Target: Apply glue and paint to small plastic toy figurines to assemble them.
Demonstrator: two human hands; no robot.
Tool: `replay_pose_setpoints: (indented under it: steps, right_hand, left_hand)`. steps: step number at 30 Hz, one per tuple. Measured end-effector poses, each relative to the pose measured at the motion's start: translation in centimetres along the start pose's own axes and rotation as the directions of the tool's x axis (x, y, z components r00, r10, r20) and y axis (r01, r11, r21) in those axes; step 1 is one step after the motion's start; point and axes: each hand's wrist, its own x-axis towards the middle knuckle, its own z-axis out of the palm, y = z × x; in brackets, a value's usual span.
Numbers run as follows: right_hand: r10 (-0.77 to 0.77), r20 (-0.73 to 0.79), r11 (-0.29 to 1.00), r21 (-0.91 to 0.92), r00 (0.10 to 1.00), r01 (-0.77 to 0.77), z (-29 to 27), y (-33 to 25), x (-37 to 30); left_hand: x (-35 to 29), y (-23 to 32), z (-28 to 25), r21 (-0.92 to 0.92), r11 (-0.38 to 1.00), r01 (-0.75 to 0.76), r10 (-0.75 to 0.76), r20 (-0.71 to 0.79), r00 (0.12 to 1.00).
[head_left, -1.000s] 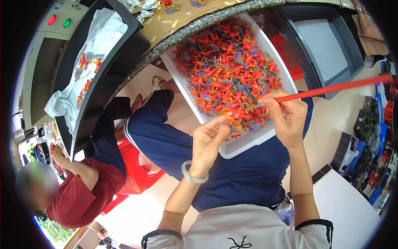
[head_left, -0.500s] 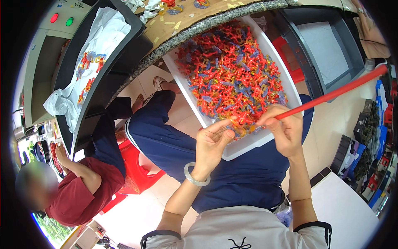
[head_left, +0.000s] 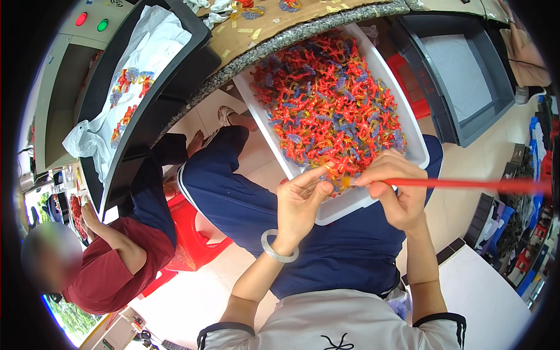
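A white plastic tub rests on my lap, heaped with small glossy plastic pieces in red, yellow and translucent blue. Over its near edge, my left hand pinches one small multicoloured plastic piece between thumb and fingers. It blends with the heap behind it, so its outline is hard to make out. My right hand grips a long thin red rod near its working end, whose pale tip meets the held piece. The rod's far end points right and is blurred.
A granite-edged worktop runs beyond the tub. Left stands a black tray with white sheeting and several coloured pieces; right, a grey bin with white paper. A person in a dark red shirt sits at left by a red stool.
The red rod has swung from slanting up to the right to nearly level. My right hand has turned with it, while my left hand holds almost the same place.
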Motion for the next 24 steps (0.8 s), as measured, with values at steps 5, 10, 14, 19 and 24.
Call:
replay_pose_setpoints:
  steps: [5,10,14,19,24]
  right_hand:
    - [-0.120,-0.142,0.980,-0.174,0.983,0.094,2.4,0.0,-0.8]
    - [-0.004,-0.352,0.996,-0.080,0.936,-0.026,4.1,-1.1,-2.6]
    - [0.059,-0.390,0.993,-0.073,0.919,-0.095,5.5,-0.3,-3.3]
    - [0.112,-0.459,0.986,-0.056,0.881,-0.154,6.4,-0.9,-3.8]
    - [0.193,-0.523,0.981,0.104,0.830,-0.163,7.5,-1.1,-3.6]
  left_hand:
    - [0.0,-0.4,0.2,0.057,0.995,-0.078,0.080,-0.041,0.996]
    - [0.2,-0.6,0.3,0.026,0.997,-0.072,0.074,-0.105,0.992]
    - [0.2,-0.4,0.7,-0.027,0.996,-0.086,0.082,-0.120,0.989]
    - [0.1,-1.0,0.6,-0.005,0.994,-0.106,0.104,-0.161,0.981]
    - [0.1,-0.5,1.4,-0.008,0.988,-0.157,0.154,-0.133,0.979]
